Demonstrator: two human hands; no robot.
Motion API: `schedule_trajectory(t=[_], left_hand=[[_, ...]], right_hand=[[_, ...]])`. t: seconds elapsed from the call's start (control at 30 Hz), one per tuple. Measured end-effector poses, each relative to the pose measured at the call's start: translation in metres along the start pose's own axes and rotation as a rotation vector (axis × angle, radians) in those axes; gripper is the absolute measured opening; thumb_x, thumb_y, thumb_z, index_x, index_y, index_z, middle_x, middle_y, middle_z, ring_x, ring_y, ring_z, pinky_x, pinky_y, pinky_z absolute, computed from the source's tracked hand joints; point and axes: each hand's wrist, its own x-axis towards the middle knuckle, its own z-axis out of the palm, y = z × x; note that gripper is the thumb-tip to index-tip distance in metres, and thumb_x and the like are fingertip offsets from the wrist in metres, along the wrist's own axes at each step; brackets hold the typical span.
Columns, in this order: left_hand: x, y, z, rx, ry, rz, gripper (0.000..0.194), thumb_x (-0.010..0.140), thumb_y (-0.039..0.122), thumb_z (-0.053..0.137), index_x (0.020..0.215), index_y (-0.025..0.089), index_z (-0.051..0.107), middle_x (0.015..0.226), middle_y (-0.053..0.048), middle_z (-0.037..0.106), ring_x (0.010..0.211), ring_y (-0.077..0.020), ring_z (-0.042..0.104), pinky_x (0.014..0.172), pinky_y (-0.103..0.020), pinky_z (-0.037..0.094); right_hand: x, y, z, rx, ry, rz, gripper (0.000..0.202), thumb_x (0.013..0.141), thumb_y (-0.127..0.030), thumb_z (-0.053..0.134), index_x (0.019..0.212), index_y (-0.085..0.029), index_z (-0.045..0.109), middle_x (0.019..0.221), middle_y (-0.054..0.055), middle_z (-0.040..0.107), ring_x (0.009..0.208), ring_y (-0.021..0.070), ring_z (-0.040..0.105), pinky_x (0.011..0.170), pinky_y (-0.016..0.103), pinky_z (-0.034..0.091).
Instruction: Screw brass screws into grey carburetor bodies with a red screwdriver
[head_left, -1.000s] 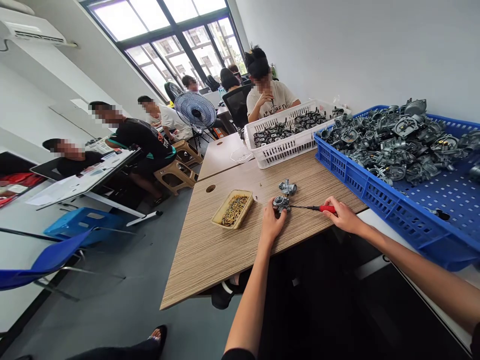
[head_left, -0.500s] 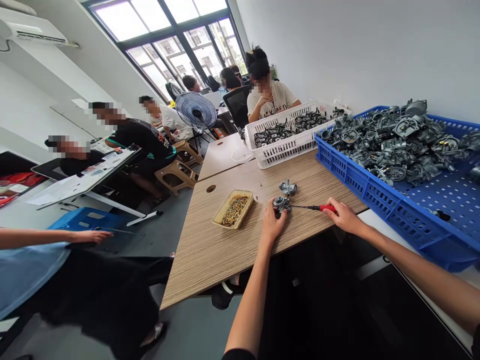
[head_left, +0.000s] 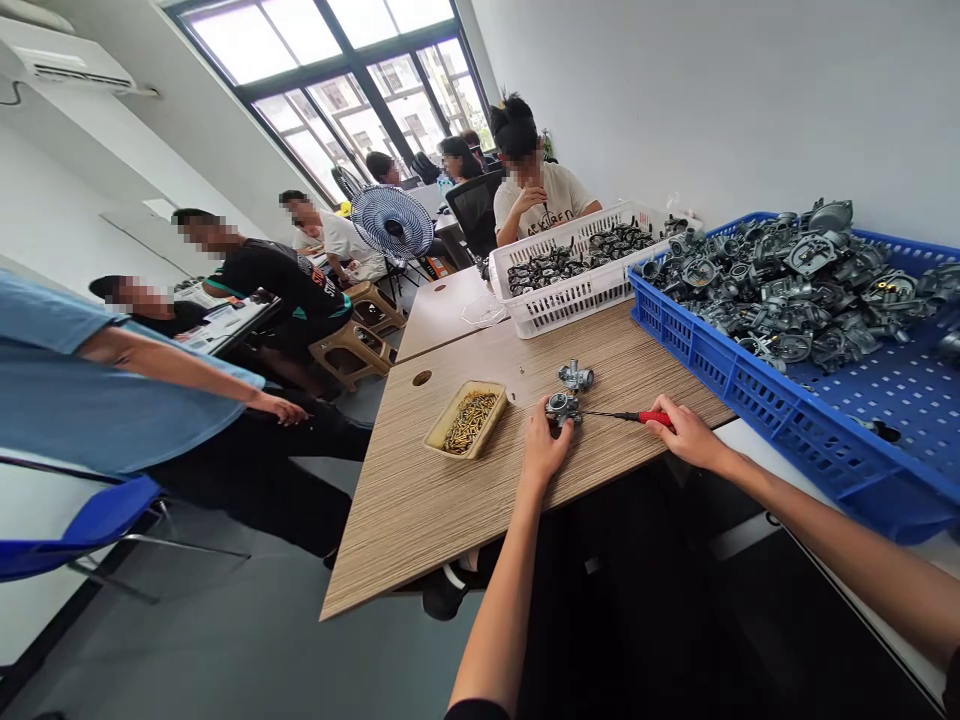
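Note:
My left hand (head_left: 547, 446) grips a grey metal carburetor (head_left: 562, 406) and steadies it on the wood-grain table (head_left: 420, 520). Closed around the red handle of a screwdriver (head_left: 622, 415) is my right hand (head_left: 688, 432), low over the table's near edge. The screwdriver lies nearly level, its dark shaft pointing left with the tip at the carburetor's right side. Whether the tip sits in a screw is too small to tell. A second carburetor (head_left: 576, 375) rests just beyond the held one. Left of my hand stands a yellowish tray (head_left: 491, 440) of small brass-coloured parts.
A blue crate (head_left: 757, 400) heaped with carburetors stands on the right. Behind the table's middle is a white basket (head_left: 577, 300) of dark metal parts, with a seated person (head_left: 544, 190) beyond it. On the left, a person in a blue shirt (head_left: 150, 390) stands close to the table.
The person in blue at the left has moved further into view, and a blue chair now shows behind them. My hands, the carburetor and the screwdriver look almost unchanged.

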Motion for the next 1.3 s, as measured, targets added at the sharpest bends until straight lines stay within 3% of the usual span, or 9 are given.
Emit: schedule_trajectory(t=[0.13,1.3], left_hand=[[-0.0004,-0.0002,-0.0001,-0.001,0.002,0.0,0.051,0.092,0.034,0.058,0.141,0.021,0.047,0.113,-0.009,0.068,0.099,-0.023,0.059,0.093,-0.036,0.049],[-0.0004,0.0007,-0.0008,0.005,0.008,0.014,0.051,0.092,0.033,0.059,0.14,0.022,0.047,0.114,-0.009,0.068,0.1,-0.0235,0.06,0.092,-0.037,0.049]], right_hand=[[0.0004,0.0014,0.0014,-0.005,-0.007,0.005,0.023,0.101,-0.047,0.046,0.09,-0.026,0.048,0.068,-0.002,0.056,0.066,0.0202,0.055,0.067,0.03,0.037],[0.0,-0.0003,0.0008,-0.035,-0.001,-0.005,0.023,0.101,-0.047,0.045,0.094,-0.025,0.051,0.075,0.001,0.063,0.068,0.0217,0.057,0.067,0.031,0.037]])
